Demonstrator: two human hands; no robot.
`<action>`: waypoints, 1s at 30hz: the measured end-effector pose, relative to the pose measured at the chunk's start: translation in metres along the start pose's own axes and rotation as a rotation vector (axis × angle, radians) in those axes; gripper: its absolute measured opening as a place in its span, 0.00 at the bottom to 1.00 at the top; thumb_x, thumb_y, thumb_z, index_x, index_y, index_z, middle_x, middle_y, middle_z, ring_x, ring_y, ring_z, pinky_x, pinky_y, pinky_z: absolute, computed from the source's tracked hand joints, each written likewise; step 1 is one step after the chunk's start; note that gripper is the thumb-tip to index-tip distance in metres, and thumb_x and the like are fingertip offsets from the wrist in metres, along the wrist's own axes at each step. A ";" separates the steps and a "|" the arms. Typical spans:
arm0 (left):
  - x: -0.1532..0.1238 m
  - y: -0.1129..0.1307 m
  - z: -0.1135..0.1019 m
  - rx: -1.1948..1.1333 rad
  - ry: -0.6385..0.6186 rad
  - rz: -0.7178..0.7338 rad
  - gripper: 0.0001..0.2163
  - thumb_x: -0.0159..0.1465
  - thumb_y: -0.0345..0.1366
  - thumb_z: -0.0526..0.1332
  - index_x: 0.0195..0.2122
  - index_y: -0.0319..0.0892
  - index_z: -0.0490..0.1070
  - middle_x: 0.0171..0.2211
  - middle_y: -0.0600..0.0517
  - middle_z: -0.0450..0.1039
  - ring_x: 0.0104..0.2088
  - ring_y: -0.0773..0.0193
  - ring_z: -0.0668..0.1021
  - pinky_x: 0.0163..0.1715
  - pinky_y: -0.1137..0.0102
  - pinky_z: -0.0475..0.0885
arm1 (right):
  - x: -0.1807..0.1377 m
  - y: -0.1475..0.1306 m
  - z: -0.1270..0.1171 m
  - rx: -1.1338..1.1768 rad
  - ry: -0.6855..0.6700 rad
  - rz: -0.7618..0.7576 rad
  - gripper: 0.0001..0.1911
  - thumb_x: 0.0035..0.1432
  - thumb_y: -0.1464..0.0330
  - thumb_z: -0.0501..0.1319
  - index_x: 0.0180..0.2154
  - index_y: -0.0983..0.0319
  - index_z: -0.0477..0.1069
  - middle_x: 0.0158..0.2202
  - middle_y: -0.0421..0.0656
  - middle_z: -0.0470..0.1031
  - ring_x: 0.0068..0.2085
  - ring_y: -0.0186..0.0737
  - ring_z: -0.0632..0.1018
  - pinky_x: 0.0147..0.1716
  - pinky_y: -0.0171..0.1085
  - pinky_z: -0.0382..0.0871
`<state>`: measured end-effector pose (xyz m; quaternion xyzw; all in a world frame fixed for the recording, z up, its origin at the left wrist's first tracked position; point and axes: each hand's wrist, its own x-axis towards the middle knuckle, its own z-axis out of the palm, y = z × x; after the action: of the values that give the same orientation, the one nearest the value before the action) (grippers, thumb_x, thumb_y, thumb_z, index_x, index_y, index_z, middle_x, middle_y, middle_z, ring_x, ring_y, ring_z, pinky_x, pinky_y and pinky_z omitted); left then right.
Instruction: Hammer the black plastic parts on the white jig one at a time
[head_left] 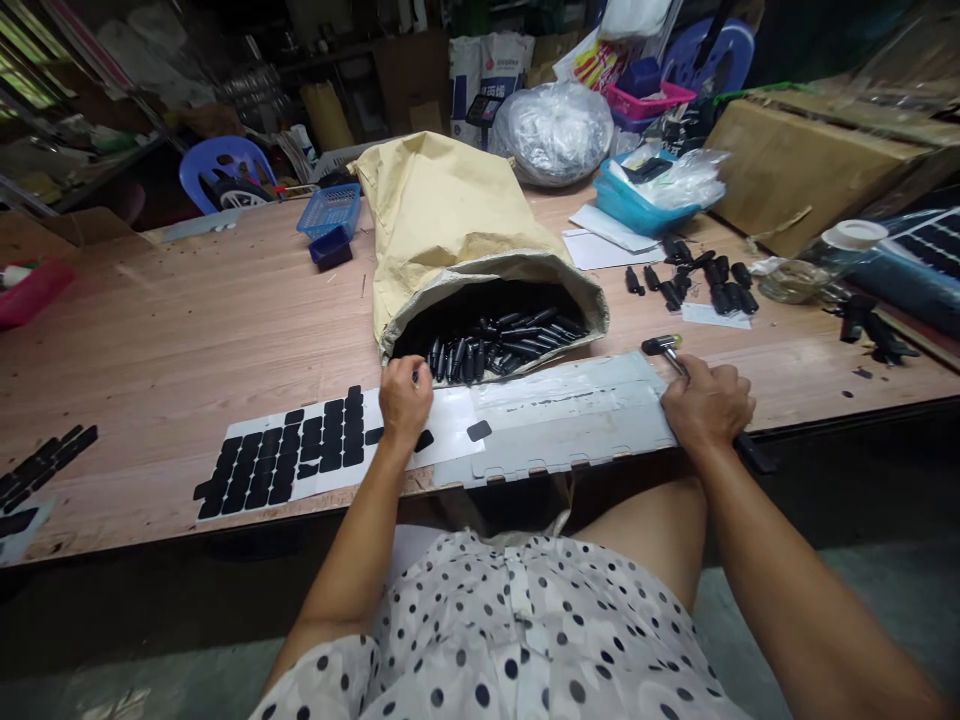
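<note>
Tabletop (225, 310) with wood grain is stretching across the view. On it, a tan paper sack (457, 200) is lying on its side, its wide mouth gaping toward the person. At the right, a cardboard box (810, 170) is standing near the far edge, and a stuffed clear plastic bag (553, 130) is resting just behind the sack. A grey sheet (577, 430) is lying along the near edge, in front of the sack's mouth; a white backing sheet (450, 405) with rows of black rounded stickers is overlapping its left end. A teal basin (637, 208) is holding plastic wrapping, and a blue basket (330, 208) is sitting left of the sack.

The right hand (709, 400) is gripping a hammer (661, 345), the fingers closing around its handle and the head pointing away from the person, above the grey sheet's right end. The left hand (407, 400) is hovering at the left corner of the sack's mouth, fingers curling inward; whether they are pinching anything cannot be told. Slim black parts (510, 345) are heaping inside the mouth, while stubby black pieces (727, 297) are lying beyond the hammer. One loose sticker (479, 430) is resting near the sheets' overlap.
</note>
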<state>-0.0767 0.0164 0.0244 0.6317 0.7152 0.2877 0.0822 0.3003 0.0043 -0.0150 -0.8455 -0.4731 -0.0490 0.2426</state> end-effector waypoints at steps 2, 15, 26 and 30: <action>0.024 -0.005 -0.005 0.166 -0.045 -0.139 0.12 0.70 0.33 0.56 0.43 0.43 0.81 0.43 0.41 0.82 0.44 0.49 0.82 0.42 0.60 0.74 | 0.000 0.003 0.004 0.008 0.022 -0.008 0.22 0.60 0.70 0.55 0.52 0.62 0.81 0.40 0.56 0.71 0.42 0.55 0.68 0.36 0.46 0.56; 0.006 -0.014 -0.022 0.298 -0.103 -0.242 0.09 0.64 0.44 0.65 0.35 0.47 0.82 0.36 0.45 0.82 0.41 0.46 0.82 0.36 0.62 0.71 | 0.002 0.012 0.015 -0.021 0.019 -0.035 0.22 0.60 0.70 0.56 0.53 0.62 0.79 0.42 0.54 0.71 0.44 0.54 0.69 0.38 0.46 0.59; -0.035 0.034 0.035 -0.040 -0.427 0.288 0.02 0.63 0.37 0.68 0.34 0.47 0.78 0.32 0.51 0.75 0.41 0.56 0.76 0.42 0.64 0.71 | 0.001 0.008 0.013 -0.059 0.036 -0.026 0.22 0.61 0.71 0.55 0.53 0.61 0.80 0.42 0.53 0.71 0.42 0.50 0.67 0.37 0.43 0.56; -0.032 0.035 0.045 -0.077 -0.414 0.318 0.02 0.62 0.36 0.68 0.36 0.46 0.79 0.37 0.50 0.76 0.43 0.54 0.75 0.46 0.62 0.71 | 0.001 0.007 0.013 -0.055 0.051 -0.031 0.21 0.60 0.71 0.56 0.52 0.60 0.80 0.43 0.53 0.71 0.42 0.50 0.67 0.36 0.43 0.55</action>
<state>-0.0191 0.0016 -0.0027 0.7778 0.5636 0.1886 0.2044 0.3046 0.0075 -0.0288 -0.8429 -0.4784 -0.0872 0.2302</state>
